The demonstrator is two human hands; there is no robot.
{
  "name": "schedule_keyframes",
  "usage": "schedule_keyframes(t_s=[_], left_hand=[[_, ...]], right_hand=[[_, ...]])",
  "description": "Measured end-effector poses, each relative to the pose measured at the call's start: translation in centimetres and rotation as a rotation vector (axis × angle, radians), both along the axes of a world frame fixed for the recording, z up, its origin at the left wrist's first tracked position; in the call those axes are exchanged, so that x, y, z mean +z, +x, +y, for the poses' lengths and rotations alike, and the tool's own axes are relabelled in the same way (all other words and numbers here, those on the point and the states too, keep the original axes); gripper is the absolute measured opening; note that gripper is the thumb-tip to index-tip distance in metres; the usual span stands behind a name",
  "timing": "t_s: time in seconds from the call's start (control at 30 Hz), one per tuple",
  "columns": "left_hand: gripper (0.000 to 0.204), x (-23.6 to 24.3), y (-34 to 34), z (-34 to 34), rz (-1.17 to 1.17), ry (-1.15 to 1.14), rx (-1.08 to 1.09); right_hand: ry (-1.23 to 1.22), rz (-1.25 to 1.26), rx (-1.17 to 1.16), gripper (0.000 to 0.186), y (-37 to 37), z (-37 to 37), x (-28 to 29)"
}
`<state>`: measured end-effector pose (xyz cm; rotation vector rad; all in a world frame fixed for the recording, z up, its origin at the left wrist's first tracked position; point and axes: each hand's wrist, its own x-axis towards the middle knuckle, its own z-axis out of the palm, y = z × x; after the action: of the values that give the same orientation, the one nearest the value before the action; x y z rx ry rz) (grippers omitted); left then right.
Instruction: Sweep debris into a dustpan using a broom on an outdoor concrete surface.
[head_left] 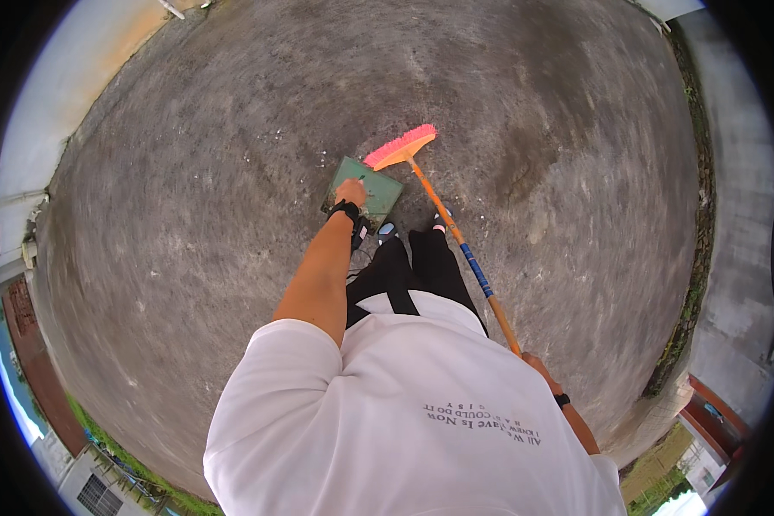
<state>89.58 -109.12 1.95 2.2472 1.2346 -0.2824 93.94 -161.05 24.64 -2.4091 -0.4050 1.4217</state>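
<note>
A push broom with an orange head and pink bristles (402, 146) lies across the middle of the view. Its long orange handle (443, 211), wrapped with blue bands, runs down to my right hand (537, 365), whose fingers are closed round the upper part. My left hand (351, 191) is closed over a green dustpan (384, 191) near my feet; its grip is partly hidden by the hand itself. The broom head meets or overlaps the pan's far edge in this view. Small debris shows at the pan's near side.
Grey concrete ground (232, 224) surrounds me, with small pale bits (271, 135) scattered left of the pan. A dark stain (533, 168) marks the ground to the right. Pale walls (52, 112) stand left, a grey wall (740, 292) right. My feet (388, 232) are close to the pan.
</note>
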Motion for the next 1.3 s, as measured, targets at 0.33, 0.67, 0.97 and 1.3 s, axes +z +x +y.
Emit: schedule_keyframes(t_s=[0.33, 0.67, 0.97, 1.3], left_hand=[[0.029, 0.2, -2.0, 0.6, 0.091, -0.013, 0.018], [0.03, 3.9, -6.5, -1.7, -0.082, -0.035, 0.025], [0.031, 3.6, -8.0, -7.6, -0.054, -0.063, 0.07], [0.031, -1.2, -7.8, -13.2, 0.097, -0.166, -0.027]], right_hand=[[-0.061, 0.11, -0.16, 0.024, -2.7, -4.0, 5.8], [0.091, 0.124, -0.311, 0.009, 4.6, -1.8, -2.8], [-0.092, 0.134, -0.222, 0.008, 3.0, -6.2, -3.4], [-0.263, 0.027, 0.075, 0.03, -9.9, -17.9, -0.9]])
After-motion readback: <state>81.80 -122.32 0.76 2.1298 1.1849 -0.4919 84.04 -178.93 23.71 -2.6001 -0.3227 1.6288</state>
